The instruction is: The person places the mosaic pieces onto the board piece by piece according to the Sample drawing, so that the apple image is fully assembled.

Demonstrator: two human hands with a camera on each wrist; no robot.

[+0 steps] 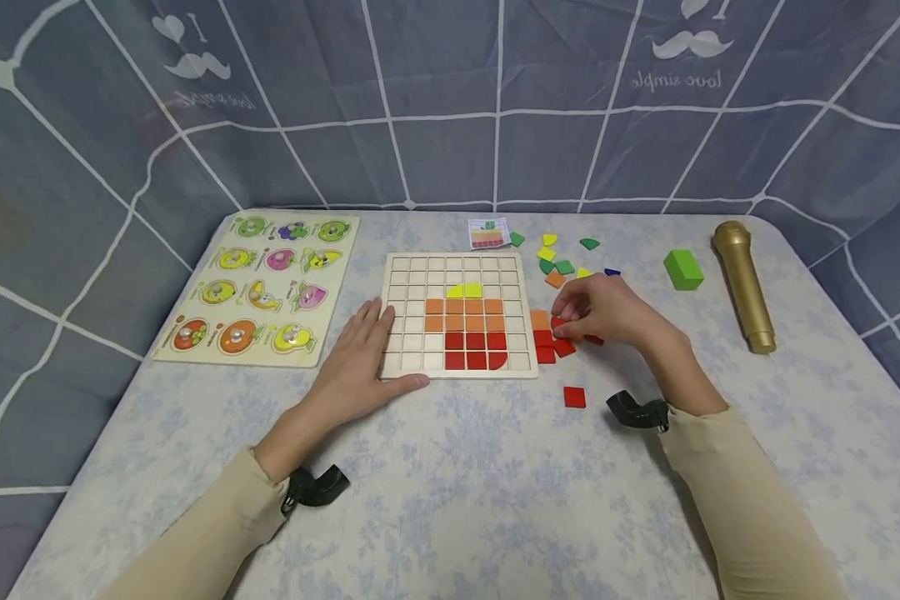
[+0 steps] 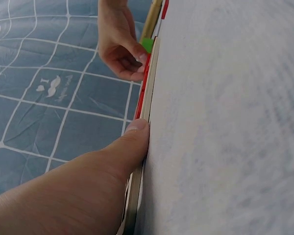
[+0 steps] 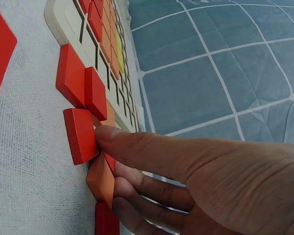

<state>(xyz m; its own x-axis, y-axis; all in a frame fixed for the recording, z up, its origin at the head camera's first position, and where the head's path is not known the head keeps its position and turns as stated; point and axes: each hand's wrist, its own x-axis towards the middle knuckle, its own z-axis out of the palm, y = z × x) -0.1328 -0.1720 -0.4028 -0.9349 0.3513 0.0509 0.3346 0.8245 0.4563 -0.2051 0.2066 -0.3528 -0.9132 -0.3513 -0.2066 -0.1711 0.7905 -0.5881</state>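
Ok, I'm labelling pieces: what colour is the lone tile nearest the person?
The tile is red, clearest in the head view.

Downward head view, close wrist views, shared board (image 1: 412, 287)

Soft lt w/ faint shadows

The blue-patterned counter (image 1: 450, 492) carries a grid board (image 1: 414, 285), picture board (image 1: 210, 357), printed card (image 1: 488, 239), loose tiles (image 1: 574, 397), green block (image 1: 684, 271) and gold microphone (image 1: 745, 287).
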